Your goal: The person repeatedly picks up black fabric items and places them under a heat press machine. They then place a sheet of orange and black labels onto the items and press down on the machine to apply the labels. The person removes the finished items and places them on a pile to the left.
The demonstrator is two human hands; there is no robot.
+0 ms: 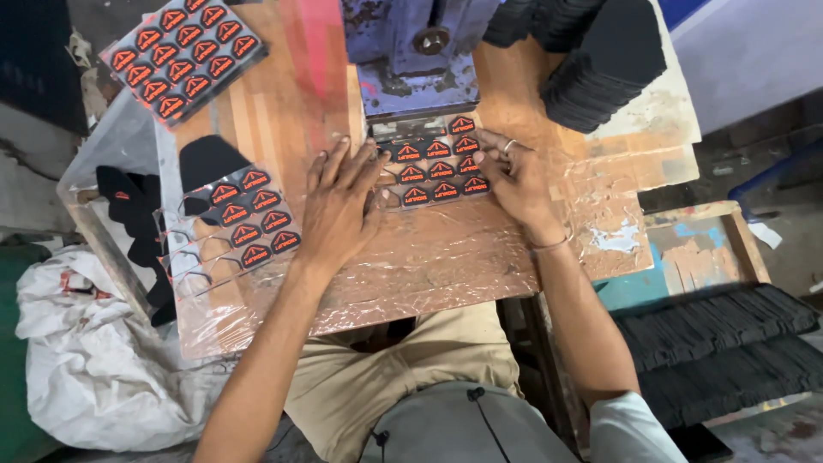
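A dark sheet of orange-red triangular badges (435, 163) lies on the wooden bench (446, 257), partly under the blue press head (416, 60). My left hand (340, 206) lies flat with fingers spread on the sheet's left edge. At the right edge, my right hand (514, 176), with a ring and a wrist thread, presses down with its fingertips. Neither hand grips anything.
A stack of clear-film badge sheets (244, 219) lies left of my left hand. Another badge sheet (182, 50) sits at top left. Black foam stacks (600, 60) stand at top right and more black sheets (720, 343) at lower right. A white sack (94, 369) lies lower left.
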